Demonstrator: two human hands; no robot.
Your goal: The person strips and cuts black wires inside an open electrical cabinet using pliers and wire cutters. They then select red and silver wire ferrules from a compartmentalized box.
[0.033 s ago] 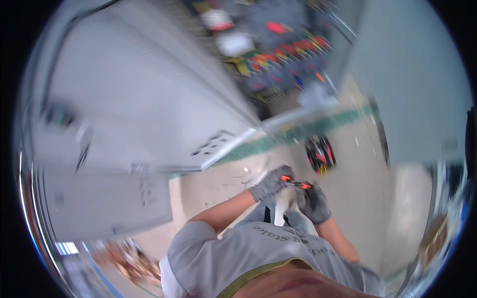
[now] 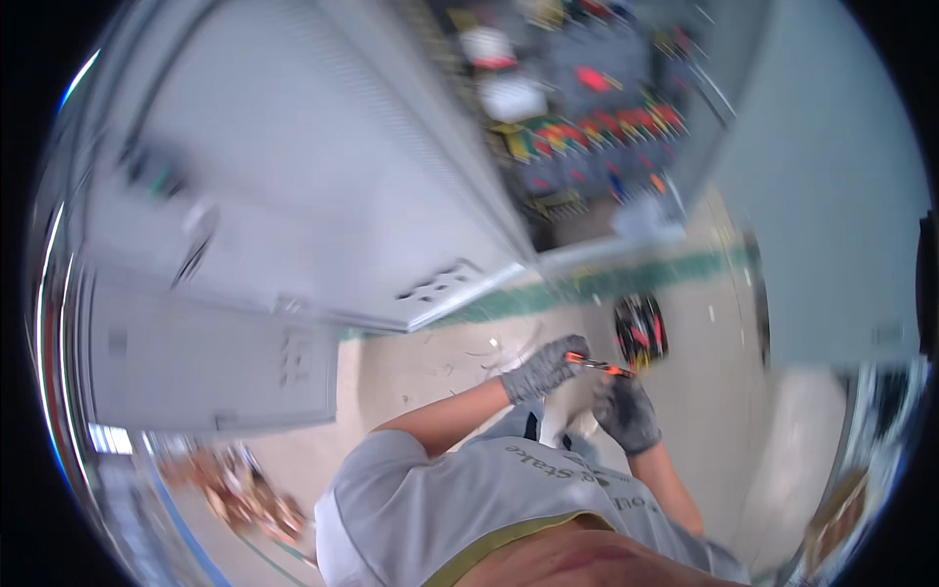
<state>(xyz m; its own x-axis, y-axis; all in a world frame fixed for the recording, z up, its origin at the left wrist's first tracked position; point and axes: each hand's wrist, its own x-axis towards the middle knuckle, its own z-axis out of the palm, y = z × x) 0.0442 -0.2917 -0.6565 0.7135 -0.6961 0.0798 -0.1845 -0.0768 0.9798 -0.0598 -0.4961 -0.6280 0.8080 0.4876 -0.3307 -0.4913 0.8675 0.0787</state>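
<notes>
So the fingers of the left hand, in a grey knit work glove, are looking closed around one end of a slim orange-and-black hand tool, just right of the centre of the frame and below mid-height. The right hand, gloved to match, is sitting lower and further right, its fingertips coming right up under the other end. Can't tell if those are clamping or just touching, it's too smeary.

The tool is basically bridging the gap between the two hands, long axis running left to right across the frame and dipping a bit toward the right. From the left fingers it's pointing off right; from the right fingers it's lying up and to the left. Neither hand is really nearer tbh, they're each sitting at an end.

Going outward, a black holder with red and yellow bits is standing just above the right hand, and a grey metal cabinet packed with electrical parts is filling the upper middle, pretty blurry.
</notes>
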